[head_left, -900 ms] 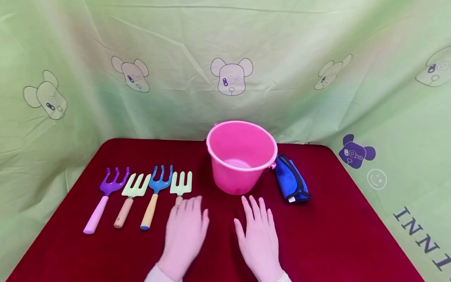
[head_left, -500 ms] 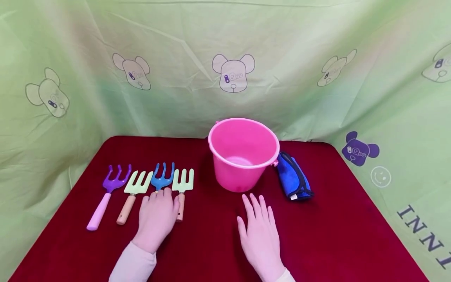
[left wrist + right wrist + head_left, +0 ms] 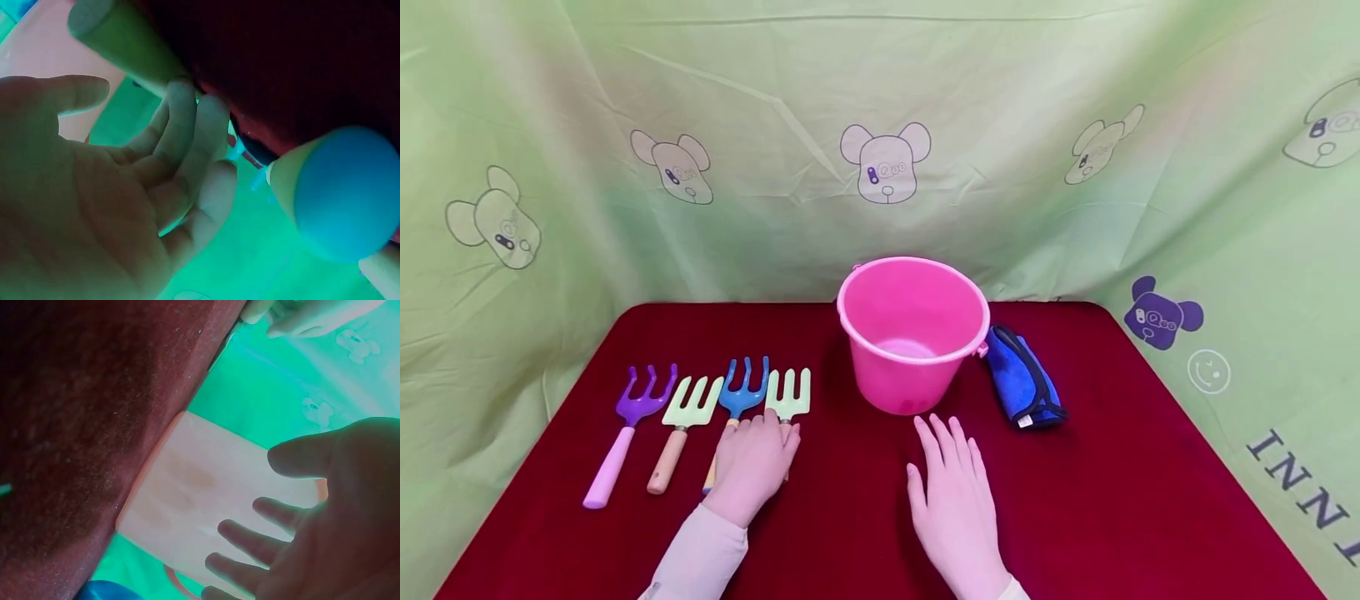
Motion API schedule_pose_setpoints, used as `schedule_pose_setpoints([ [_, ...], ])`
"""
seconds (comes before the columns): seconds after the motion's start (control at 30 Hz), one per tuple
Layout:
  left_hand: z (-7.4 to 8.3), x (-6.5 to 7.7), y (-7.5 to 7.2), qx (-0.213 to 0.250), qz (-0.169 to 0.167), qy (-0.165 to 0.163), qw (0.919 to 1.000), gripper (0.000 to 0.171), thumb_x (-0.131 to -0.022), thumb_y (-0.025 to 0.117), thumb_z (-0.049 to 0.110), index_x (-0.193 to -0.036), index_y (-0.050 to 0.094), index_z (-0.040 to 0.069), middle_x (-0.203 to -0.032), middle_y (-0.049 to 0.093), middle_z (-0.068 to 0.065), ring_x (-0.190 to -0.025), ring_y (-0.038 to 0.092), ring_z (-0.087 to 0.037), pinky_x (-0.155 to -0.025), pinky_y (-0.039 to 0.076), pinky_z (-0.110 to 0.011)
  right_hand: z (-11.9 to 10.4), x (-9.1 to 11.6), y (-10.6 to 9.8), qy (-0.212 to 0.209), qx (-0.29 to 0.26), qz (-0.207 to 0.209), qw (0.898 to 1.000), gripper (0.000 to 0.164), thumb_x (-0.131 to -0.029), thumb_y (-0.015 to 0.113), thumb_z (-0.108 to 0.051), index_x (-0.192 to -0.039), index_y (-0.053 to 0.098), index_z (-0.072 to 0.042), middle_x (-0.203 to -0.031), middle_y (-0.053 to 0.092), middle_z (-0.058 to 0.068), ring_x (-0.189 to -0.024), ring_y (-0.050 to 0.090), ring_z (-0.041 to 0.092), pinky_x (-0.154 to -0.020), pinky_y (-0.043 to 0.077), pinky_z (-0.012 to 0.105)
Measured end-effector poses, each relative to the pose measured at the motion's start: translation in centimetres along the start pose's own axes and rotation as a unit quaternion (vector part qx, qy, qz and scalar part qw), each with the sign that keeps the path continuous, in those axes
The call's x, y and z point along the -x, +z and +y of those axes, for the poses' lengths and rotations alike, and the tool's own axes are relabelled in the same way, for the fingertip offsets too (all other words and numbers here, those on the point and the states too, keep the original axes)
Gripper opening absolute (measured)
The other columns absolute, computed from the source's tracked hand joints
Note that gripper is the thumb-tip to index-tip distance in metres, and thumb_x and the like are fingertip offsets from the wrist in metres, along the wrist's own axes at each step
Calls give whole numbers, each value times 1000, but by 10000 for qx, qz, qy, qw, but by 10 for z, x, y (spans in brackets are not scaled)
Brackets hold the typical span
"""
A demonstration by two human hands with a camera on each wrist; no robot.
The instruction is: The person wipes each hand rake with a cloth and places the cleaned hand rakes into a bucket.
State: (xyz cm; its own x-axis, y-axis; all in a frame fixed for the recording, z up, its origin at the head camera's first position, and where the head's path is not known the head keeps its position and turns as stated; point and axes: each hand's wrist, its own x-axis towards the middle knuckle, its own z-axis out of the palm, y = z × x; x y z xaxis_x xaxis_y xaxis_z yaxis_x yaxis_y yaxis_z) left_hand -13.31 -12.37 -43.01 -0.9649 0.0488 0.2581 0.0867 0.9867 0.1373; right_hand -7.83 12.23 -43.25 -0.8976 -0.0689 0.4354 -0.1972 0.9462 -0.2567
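My left hand (image 3: pixel 752 462) reaches over the handles of the two right-hand garden forks, one with blue tines (image 3: pixel 741 398) and one light green (image 3: pixel 790 400). In the left wrist view, the bent fingers (image 3: pixel 181 112) are right at the green fork's wooden handle (image 3: pixel 122 44), while the thumb stands apart from it. The blue-capped handle (image 3: pixel 347 194) lies to the other side of the fingers. My right hand (image 3: pixel 955 500) is palm down with fingers extended, just in front of the pink bucket (image 3: pixel 902 387), and holds nothing.
A purple fork with a pink handle (image 3: pixel 610 467) and another light green fork (image 3: pixel 692 404) lie at the left. A folded blue cloth (image 3: pixel 1022 379) with black edging sits right of the bucket. Green printed fabric (image 3: pixel 760 225) hangs behind the dark red tabletop (image 3: pixel 1075 517).
My left hand has swung left from in front of the right-hand green fork to over the blue fork, then shifted slightly back right. My right hand and the tools keep their places.
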Motion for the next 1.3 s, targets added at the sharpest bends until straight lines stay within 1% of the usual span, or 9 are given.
schedule_pose_setpoints([
  [0.1, 0, 1, 5, -155, 305, 2, 9994, 38, -89, 59, 34, -78, 61, -3, -63, 64, -17, -67, 62, -36, -68, 49, -45, 0, 0, 0, -12, -24, 53, 10000, 53, -89, 58, -29, -139, 52, -12, -141, 57, 12, -140, 36, 31, -113, 35, 55],
  [0.2, -1, 2, 9, -246, 499, 33, 9984, 37, -87, 62, 32, -77, 61, -3, -61, 64, -17, -63, 62, -36, -66, 49, -45, 0, 0, 0, -15, -37, 104, 9999, 51, -89, 58, -29, -136, 54, -11, -140, 57, 12, -140, 37, 31, -112, 36, 56],
  [0.5, -3, 5, 14, -538, 776, 252, 9952, 35, -84, 67, 32, -75, 61, -1, -60, 64, -17, -60, 61, -34, -61, 51, -44, -8, 1, 2, -241, -69, 41, 9997, 46, -86, 62, -29, -128, 61, -10, -139, 57, 13, -137, 39, 34, -107, 42, 56],
  [0.67, -2, 3, 14, -587, 844, 401, 9939, 34, -83, 69, 31, -72, 61, 0, -59, 63, -15, -58, 62, -31, -58, 52, -43, 1, -5, -8, -285, -308, -317, 9986, 45, -85, 65, -27, -126, 62, -10, -136, 59, 13, -133, 45, 33, -102, 47, 55],
  [0.8, -1, 2, 15, -527, 844, 378, 9943, 33, -83, 69, 30, -72, 61, 0, -58, 63, -15, -58, 62, -30, -57, 52, -42, 24, -26, -25, -245, -308, -671, 9970, 44, -88, 63, -28, -128, 62, -9, -134, 62, 14, -128, 50, 32, -100, 49, 53],
  [0.97, -2, 2, 13, -370, 721, 233, 9964, 35, -85, 67, 31, -73, 61, -1, -59, 63, -16, -58, 62, -32, -58, 52, -44, 69, -70, -43, -51, -74, -639, 9979, 43, -93, 56, -29, -127, 60, -3, -129, 64, 20, -120, 55, 36, -94, 50, 58],
  [1.1, -4, 3, 13, -207, 503, 79, 9985, 36, -85, 66, 33, -72, 59, 0, -58, 61, -15, -57, 61, -33, -59, 51, -44, 105, -103, -40, 155, 252, -449, 9986, 47, -93, 54, -27, -126, 56, 5, -126, 61, 28, -115, 54, 45, -86, 50, 63],
  [1.2, -5, 2, 12, -185, 446, 170, 9987, 36, -85, 66, 32, -71, 58, 0, -56, 59, -13, -56, 60, -32, -58, 50, -43, 127, -121, -30, 356, 475, -308, 9978, 56, -89, 58, -27, -129, 50, 11, -128, 56, 33, -116, 49, 49, -85, 48, 65],
  [1.3, -5, 0, 11, -255, 495, 334, 9979, 34, -84, 67, 30, -69, 58, 0, -55, 58, -13, -55, 60, -31, -57, 51, -42, 142, -130, -20, 745, 552, -440, 9947, 70, -87, 62, -33, -135, 42, 14, -132, 50, 37, -118, 45, 51, -88, 47, 66],
])
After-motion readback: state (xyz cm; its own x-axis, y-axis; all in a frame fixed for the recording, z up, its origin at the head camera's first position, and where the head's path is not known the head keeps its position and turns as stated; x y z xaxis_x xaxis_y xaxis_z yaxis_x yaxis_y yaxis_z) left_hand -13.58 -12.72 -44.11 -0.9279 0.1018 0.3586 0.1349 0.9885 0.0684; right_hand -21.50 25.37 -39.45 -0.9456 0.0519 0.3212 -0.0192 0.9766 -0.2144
